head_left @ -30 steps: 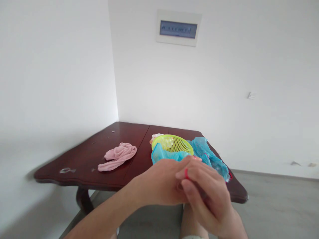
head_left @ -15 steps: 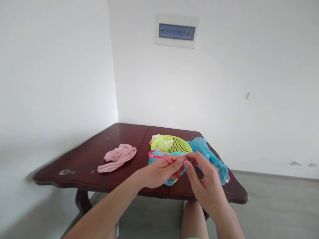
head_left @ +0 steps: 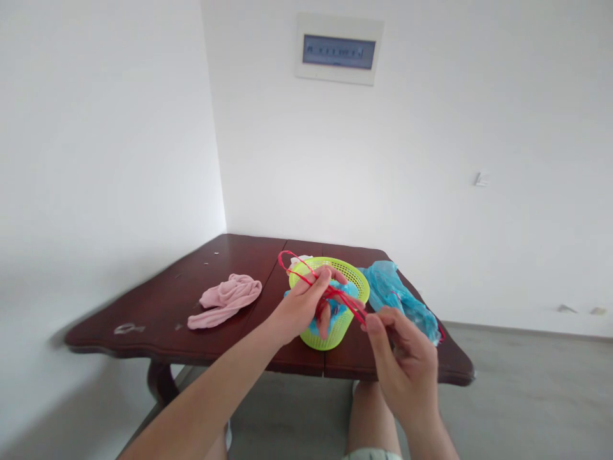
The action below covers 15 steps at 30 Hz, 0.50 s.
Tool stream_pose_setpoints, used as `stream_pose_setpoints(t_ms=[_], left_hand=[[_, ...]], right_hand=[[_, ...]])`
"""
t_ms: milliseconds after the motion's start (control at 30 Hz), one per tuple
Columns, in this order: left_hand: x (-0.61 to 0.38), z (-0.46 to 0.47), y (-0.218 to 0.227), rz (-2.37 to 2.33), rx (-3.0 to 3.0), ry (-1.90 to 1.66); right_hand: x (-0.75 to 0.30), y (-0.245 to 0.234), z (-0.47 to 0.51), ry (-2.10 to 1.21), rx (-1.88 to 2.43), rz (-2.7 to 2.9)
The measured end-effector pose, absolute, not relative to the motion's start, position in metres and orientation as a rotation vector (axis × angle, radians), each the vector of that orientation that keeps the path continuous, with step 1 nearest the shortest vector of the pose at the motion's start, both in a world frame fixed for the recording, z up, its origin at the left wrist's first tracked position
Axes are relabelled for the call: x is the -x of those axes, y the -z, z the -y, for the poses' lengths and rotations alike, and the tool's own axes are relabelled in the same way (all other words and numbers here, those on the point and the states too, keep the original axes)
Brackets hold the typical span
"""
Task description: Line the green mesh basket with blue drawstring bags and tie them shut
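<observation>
Hands separated since the earlier frame: the left hand (head_left: 306,305) has risen over a lime-green plastic mesh basket (head_left: 332,337), and the right hand (head_left: 402,361) has dropped back toward the near table edge, drawing out a thin glossy red band (head_left: 347,305) between them. The band's long axis runs diagonally, from a narrow loop above the basket's far left rim, across the basket's mouth, down to the right hand. The left hand is nearer the loop and the basket; the right hand is nearer the band's lower end, which its thumb and forefinger (head_left: 371,322) pinch firmly. The left fingers (head_left: 325,275) curl around the band at the rim, though whether they also grip the basket cannot be told. Crumpled translucent blue plastic film (head_left: 342,319) fills the basket's round, finely perforated mouth. A looser blue plastic sheet (head_left: 390,294) lies just right of the basket, on a dark polished wooden table (head_left: 96,332) with a scalloped edge. Farther left on the same surface rests a soft, rumpled pink cloth (head_left: 225,301), well apart from both hands.
</observation>
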<state>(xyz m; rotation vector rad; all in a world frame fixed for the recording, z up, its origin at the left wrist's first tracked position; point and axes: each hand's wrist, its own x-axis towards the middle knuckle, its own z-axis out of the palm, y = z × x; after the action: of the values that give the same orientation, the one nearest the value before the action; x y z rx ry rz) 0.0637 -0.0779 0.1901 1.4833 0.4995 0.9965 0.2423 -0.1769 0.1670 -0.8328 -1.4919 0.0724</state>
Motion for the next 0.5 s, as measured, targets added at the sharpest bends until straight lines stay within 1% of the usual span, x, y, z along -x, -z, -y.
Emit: stream_pose_setpoints(t_ms=[67, 167, 233, 300, 333, 433, 500], left_hand=[[-0.063, 0.075, -0.192, -0.439, -1.399, -1.022], [-0.058, 0.080, -0.196, -0.295, -1.411, -0.918], [-0.052, 0.090, -0.202, -0.316, -1.592, -0.879], [-0.045, 0.104, -0.210, -0.435, -1.937, -0.907], [-0.042, 0.110, -0.214, -0.502, -2.143, -0.929], [-0.038, 0.121, -0.224, -0.612, -2.617, -1.057], [-0.038, 0.121, -0.225, -0.694, -2.673, -1.233]], right_hand=[[-0.238, -0.157, 0.175, -0.165, 0.881, 1.608], [-0.236, -0.145, 0.169, -0.230, 0.970, 1.769], [-0.239, -0.143, 0.166, -0.111, 0.956, 1.725], [-0.244, -0.144, 0.165, 0.034, 0.886, 1.620], [-0.246, -0.144, 0.165, 0.052, 0.856, 1.587], [-0.246, -0.143, 0.163, -0.150, 0.838, 1.583], [-0.241, -0.140, 0.158, -0.326, 0.863, 1.582]])
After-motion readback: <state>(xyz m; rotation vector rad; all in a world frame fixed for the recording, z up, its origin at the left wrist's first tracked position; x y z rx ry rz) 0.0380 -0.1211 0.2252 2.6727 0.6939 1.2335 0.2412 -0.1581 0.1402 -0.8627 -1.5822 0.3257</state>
